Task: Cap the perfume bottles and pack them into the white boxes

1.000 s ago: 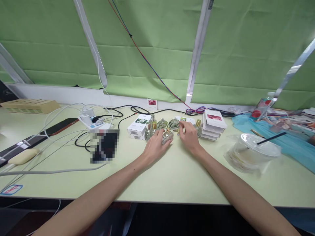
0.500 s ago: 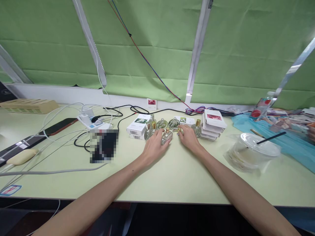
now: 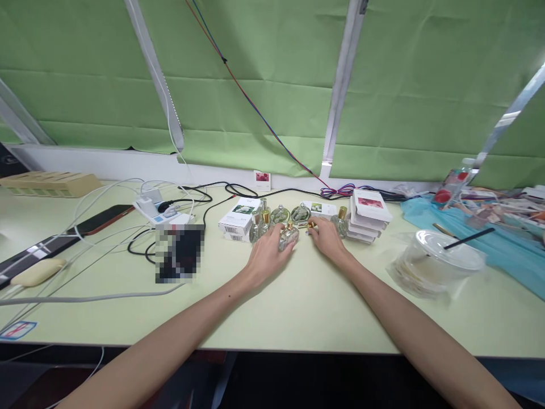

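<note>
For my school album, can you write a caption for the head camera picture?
Left hand on a bottle, right hand holding a gold cap, white boxes nearby.

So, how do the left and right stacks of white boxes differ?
The left stack has white flowers on green as its top picture; the right stack has a pinkish-red one. The right stack is taller, with more layers than the left stack. Both are white boxes.
</note>
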The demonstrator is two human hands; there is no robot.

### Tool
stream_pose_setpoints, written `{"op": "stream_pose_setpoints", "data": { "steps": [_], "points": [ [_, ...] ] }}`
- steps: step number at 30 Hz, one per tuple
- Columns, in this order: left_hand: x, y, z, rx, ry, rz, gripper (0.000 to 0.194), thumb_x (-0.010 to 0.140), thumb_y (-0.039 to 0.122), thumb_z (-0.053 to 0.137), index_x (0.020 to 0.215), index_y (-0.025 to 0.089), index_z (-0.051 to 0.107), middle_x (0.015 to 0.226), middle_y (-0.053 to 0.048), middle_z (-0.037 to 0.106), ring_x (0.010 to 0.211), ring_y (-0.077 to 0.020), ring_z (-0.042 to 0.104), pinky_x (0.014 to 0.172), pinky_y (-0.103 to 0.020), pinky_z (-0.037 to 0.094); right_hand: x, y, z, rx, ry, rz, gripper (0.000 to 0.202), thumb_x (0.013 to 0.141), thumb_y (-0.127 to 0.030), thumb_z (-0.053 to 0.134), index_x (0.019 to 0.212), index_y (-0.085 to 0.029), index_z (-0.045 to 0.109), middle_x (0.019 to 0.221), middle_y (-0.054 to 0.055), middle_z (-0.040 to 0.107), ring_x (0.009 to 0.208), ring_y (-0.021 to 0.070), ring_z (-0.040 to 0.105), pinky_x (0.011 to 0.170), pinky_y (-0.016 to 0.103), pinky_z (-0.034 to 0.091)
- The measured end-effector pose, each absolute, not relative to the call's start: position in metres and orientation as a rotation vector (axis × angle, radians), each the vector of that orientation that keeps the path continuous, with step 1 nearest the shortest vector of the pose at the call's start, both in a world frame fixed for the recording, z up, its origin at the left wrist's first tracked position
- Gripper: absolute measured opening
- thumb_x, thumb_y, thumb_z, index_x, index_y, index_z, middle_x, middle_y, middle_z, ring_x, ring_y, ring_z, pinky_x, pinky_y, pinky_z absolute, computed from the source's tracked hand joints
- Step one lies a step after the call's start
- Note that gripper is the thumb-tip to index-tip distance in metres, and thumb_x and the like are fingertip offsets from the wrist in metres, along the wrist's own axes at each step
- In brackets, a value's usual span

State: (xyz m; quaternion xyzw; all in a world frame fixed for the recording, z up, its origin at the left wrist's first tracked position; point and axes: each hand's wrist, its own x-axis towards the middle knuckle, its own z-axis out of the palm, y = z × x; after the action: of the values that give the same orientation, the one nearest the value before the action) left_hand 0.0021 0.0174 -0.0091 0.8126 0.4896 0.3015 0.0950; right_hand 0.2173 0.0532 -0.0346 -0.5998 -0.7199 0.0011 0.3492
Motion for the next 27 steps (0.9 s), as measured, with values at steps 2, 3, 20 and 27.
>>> {"op": "stream_pose_setpoints", "data": {
  "steps": [2,3,20,27],
  "points": [
    [0.002,0.017,-0.008,2.387,1.455,0.862,0.041,0.095,0.045,0.056,0.129,0.021,0.052,0.106,-0.011,0.073,0.087,-0.0305,0.070,0.072,-0.038,0.052,0.216,0.051,-0.030,-1.498,-1.825,-0.012,0.021,0.091,-0.013,0.056,0.105,-0.016,0.071,0.099,0.012,0.074,0.092,0.0269,0.067,0.086,0.040,0.051],
    [0.002,0.016,-0.008,2.373,1.456,0.846,0.042,0.095,0.045,0.055,0.130,0.021,0.052,0.099,-0.009,0.074,0.082,-0.0297,0.070,0.069,-0.037,0.051,0.215,0.050,-0.027,-1.454,-1.794,-0.017,0.020,0.091,-0.015,0.055,0.103,-0.016,0.071,0.101,0.012,0.074,0.090,0.0264,0.067,0.086,0.040,0.051],
    [0.000,0.015,-0.008,2.357,1.382,0.812,0.035,0.098,0.040,0.052,0.126,0.020,0.055,0.073,-0.002,0.068,0.064,-0.0247,0.064,0.061,-0.029,0.041,0.186,0.040,-0.011,-0.877,-0.911,1.286,0.049,0.057,-0.054,0.090,0.079,-0.018,0.065,0.074,-0.001,0.066,0.047,0.0079,0.050,0.040,0.023,0.034],
    [0.000,0.017,-0.008,2.366,1.352,0.824,0.033,0.097,0.038,0.053,0.125,0.021,0.055,0.078,-0.003,0.070,0.065,-0.0244,0.065,0.062,-0.030,0.042,0.183,0.037,-0.009,-0.820,-0.878,1.386,0.046,0.059,-0.051,0.091,0.080,-0.018,0.066,0.075,-0.001,0.068,0.050,0.0079,0.051,0.042,0.023,0.033]
  ]
}}
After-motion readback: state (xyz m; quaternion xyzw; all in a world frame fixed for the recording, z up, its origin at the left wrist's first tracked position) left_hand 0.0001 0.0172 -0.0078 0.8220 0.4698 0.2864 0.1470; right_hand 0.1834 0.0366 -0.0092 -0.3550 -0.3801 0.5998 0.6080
